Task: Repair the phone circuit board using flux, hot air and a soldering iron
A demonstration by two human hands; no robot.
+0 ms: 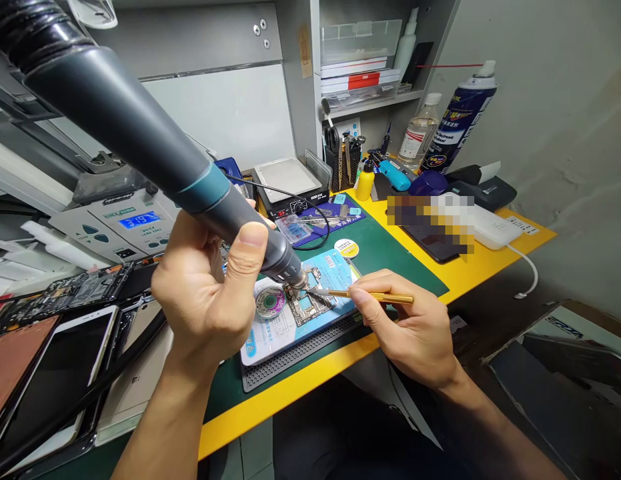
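My left hand [217,280] is wrapped round the dark grey handle of a hot air gun [155,133], its thumb along the barrel. The gun's metal nozzle points down at a phone logic board [317,313], close above its upper part. In my right hand [410,327] is a slim gold-handled tool [385,297], pinched between thumb and fingers. Its thin pale tip reaches the board just beside the nozzle; whether it touches is hard to tell. The board lies on a blue and white box [270,343], next to a small round spool [270,302].
At left stand a rework station [125,223] with a lit display and several phones [55,380]. Behind are a small heating plate [290,180] and a yellow bottle [365,181]. A black phone [430,233] and a spray can [460,123] are at right, on the yellow-edged desk [290,407].
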